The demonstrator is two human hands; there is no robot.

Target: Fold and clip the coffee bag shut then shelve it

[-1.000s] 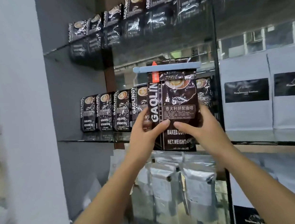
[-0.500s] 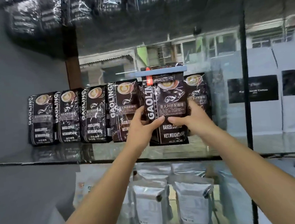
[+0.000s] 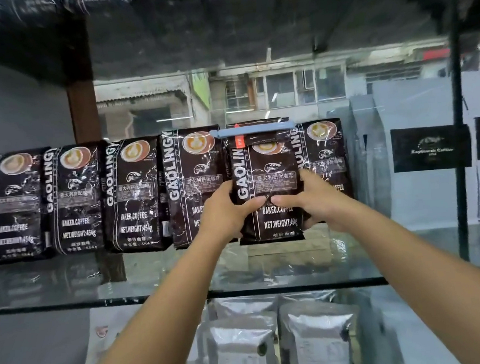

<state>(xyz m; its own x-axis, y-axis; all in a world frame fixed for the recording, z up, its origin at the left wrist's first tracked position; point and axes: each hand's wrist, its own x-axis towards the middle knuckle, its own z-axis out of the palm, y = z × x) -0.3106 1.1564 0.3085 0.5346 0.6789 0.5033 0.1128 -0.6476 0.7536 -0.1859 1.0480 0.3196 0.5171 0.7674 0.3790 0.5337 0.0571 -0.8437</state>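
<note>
A black coffee bag (image 3: 266, 168) with a folded top stands upright in the row on the glass shelf (image 3: 154, 277). A light blue clip (image 3: 253, 130) runs across its fold. My left hand (image 3: 226, 211) grips the bag's left side, thumb on the front. My right hand (image 3: 315, 201) grips its right side, and both thumbs nearly meet at the bag's middle. The bag's bottom edge is at the shelf surface, between two matching bags.
Several identical black bags (image 3: 76, 197) line the shelf to the left, and one (image 3: 326, 157) stands to the right. White bags with black labels (image 3: 431, 149) stand further right behind a black post (image 3: 459, 136). Silver pouches (image 3: 317, 339) fill the shelf below.
Both hands have carried the clipped bag forward and down into the gap in the row on the shelf. The view has closed in on the shelf.
</note>
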